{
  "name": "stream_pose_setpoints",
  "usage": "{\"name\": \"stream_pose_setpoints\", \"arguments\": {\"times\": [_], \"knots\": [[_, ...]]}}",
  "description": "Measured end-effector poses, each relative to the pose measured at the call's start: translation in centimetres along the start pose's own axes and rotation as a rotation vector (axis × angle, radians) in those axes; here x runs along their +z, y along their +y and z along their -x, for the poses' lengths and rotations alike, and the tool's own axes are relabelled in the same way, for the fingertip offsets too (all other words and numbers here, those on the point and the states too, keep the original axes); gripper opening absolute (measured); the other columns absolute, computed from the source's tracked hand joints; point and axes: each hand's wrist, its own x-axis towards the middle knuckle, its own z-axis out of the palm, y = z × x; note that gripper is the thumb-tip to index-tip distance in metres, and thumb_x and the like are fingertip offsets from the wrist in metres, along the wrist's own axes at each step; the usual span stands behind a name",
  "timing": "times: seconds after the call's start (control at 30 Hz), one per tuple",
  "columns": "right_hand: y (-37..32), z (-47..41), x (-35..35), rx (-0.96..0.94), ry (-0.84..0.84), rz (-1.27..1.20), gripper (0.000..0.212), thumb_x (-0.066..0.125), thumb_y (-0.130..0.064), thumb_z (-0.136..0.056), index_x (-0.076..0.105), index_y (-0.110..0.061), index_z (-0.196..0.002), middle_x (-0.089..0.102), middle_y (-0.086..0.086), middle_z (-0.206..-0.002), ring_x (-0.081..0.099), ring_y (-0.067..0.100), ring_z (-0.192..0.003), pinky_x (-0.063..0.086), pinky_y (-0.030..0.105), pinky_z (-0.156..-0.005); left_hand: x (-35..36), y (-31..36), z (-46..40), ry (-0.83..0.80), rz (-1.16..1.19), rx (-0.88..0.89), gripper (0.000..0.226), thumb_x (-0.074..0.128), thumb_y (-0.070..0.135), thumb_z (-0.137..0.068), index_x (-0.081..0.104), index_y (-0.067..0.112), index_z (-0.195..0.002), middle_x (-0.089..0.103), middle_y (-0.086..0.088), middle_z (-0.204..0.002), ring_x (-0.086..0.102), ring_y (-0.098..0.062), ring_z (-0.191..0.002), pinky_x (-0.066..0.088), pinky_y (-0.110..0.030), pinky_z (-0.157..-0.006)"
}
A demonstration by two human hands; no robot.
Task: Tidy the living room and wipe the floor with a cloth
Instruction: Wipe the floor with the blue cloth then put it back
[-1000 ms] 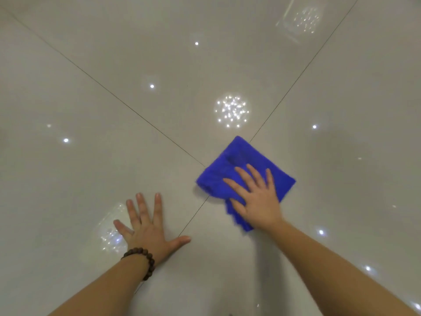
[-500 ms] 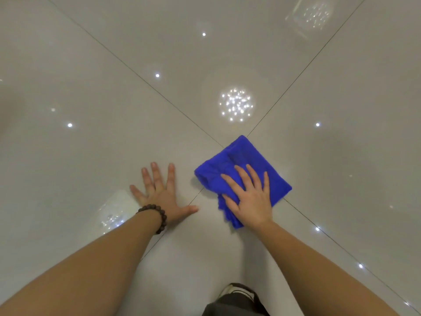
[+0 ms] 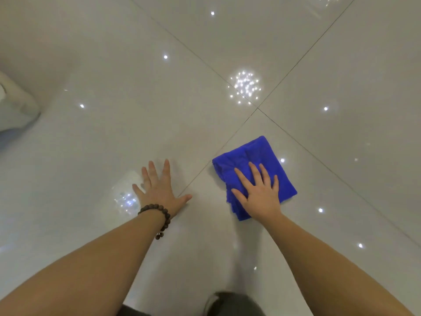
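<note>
A folded blue cloth [image 3: 255, 153] lies on the glossy pale tiled floor [image 3: 136, 110], right of centre. My right hand [image 3: 259, 195] presses flat on its near half with fingers spread, covering part of it. My left hand [image 3: 159, 188], with a dark bead bracelet on the wrist, rests flat on the bare floor to the cloth's left, fingers apart and holding nothing. A thin tile joint runs between the two hands.
Tile joints cross [image 3: 257, 108] just beyond the cloth, among reflected ceiling lights. A pale, blurred object [image 3: 16, 108] sits at the left edge. Dark clothing on my leg [image 3: 232, 304] shows at the bottom.
The cloth has slid toward me under my right hand, off the tile joint crossing it covered. My left hand shifted closer to the cloth, still flat on the floor.
</note>
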Motion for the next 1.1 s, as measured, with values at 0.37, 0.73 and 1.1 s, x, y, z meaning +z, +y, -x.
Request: {"name": "stream_pose_setpoints", "arguments": {"times": [0.37, 0.73, 1.1], "knots": [[-0.1, -9.4, -1.0, 0.071, 0.268, 0.065, 0.069, 0.013, -0.08, -0.082, 0.0, -0.053, -0.144, -0.003, -0.005, -0.16, -0.01, 0.028, -0.146, -0.007, 0.069, -0.107, 3.4, -3.4, -2.6, 0.027, 0.088, -0.131, 0.135, 0.022, 0.103, -0.048, -0.043, 0.025, -0.137, -0.047, -0.012, -0.144, -0.042, -0.032, -0.134, -0.01, -0.071, -0.106], [-5.0, -1.9, 3.7, -0.308, 0.306, 0.08, 0.055, 0.033, -0.057, -0.09, 0.037, -0.04, -0.143, 0.034, 0.003, -0.152, 0.022, 0.032, -0.143, 0.012, 0.069, -0.108, 2.2, -6.6, -2.4, 0.12, 0.194, -0.167, 0.134, 0.038, 0.098, -0.053, -0.04, 0.03, -0.138, -0.044, -0.006, -0.147, -0.037, -0.028, -0.138, -0.008, -0.068, -0.107], [-12.7, -15.3, -2.7, -0.279, 0.333, 0.129, 0.057, 0.016, -0.065, -0.092, 0.013, -0.047, -0.146, 0.011, -0.003, -0.159, 0.001, 0.028, -0.146, -0.004, 0.066, -0.11, 2.5, -8.4, -4.2, 0.023, 0.217, -0.189, 0.152, 0.046, 0.1, -0.036, -0.047, 0.027, -0.133, -0.051, -0.011, -0.141, -0.045, -0.032, -0.132, -0.012, -0.07, -0.104]]}}
